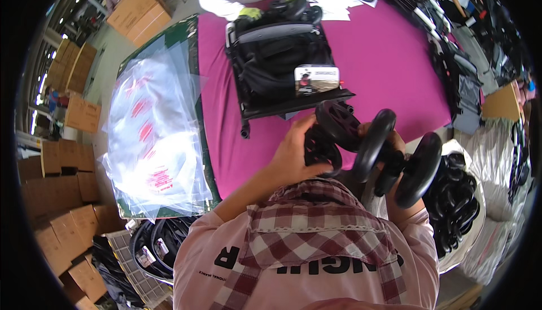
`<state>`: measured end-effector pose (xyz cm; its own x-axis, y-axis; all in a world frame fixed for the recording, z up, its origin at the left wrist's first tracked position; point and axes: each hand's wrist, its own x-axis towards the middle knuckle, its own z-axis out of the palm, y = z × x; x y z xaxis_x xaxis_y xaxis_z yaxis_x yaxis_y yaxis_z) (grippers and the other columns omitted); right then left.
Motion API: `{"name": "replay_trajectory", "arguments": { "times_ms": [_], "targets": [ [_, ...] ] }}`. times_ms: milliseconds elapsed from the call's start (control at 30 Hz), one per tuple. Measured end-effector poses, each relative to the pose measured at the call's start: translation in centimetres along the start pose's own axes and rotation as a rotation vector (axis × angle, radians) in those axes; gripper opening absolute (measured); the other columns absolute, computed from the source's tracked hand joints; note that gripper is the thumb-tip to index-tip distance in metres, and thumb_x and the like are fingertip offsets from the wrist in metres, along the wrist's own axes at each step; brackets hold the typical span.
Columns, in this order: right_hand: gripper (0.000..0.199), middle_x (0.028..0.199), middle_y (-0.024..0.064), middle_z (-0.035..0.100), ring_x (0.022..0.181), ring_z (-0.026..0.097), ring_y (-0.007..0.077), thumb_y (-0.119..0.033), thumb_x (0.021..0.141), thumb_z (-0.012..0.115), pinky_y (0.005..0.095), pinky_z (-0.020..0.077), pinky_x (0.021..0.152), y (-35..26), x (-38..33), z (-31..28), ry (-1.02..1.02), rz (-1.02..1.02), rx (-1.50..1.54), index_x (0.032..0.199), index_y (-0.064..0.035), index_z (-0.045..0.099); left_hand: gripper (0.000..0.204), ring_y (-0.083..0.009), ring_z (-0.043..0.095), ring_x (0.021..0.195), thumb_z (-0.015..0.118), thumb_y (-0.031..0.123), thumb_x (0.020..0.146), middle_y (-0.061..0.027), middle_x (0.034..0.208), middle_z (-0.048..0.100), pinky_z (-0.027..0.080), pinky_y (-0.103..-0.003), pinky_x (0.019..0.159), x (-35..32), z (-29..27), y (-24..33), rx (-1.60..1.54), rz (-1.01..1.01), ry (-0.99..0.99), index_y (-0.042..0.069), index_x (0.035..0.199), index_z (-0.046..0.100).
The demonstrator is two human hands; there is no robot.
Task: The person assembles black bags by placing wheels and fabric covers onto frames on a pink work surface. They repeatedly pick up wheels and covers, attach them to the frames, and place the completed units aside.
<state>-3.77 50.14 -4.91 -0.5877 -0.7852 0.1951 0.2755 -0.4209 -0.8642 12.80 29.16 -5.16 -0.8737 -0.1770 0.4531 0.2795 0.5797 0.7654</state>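
My left hand (294,151) is closed on a black twin stroller wheel (333,157), thumb along its near side and fingers at its far side. Partly hidden behind more wheels, my right hand (397,141) grips another black twin stroller wheel (419,170). The wheels are bunched close together in front of my chest, so which parts touch is hard to tell. Just beyond them a folded black stroller (271,56) lies on a magenta-covered table (389,62), with a picture card (317,80) on its fabric.
Across the table, a co-worker's gloved hands (248,13) are at the stroller's far end. Clear plastic bags (155,135) cover the left side. A white sack of black wheels (454,197) stands at my right. Cardboard boxes (62,174) are stacked on the left; stroller frames (451,56) line the right.
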Motion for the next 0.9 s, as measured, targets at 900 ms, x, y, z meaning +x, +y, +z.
{"name": "replay_trajectory", "arguments": {
  "times_ms": [900],
  "targets": [
    [0.023, 0.112, 0.0133, 0.060, 0.102, 0.059, 0.0282, 0.001, 0.072, 0.063, 0.0392, 0.0478, 0.085, 13.0, 35.4, -6.6, 0.213, 0.043, -0.985, 0.093, -0.0048, 0.057, 0.028, -0.0260, 0.063, 0.091, 0.063, 0.003, 0.081, -0.0159, 0.101, 0.062, 0.049, -0.033, 0.084, 16.6, -8.2, -23.9, 0.243, -0.909, 0.686, -0.003, 0.108, 0.057]
  ]
}}
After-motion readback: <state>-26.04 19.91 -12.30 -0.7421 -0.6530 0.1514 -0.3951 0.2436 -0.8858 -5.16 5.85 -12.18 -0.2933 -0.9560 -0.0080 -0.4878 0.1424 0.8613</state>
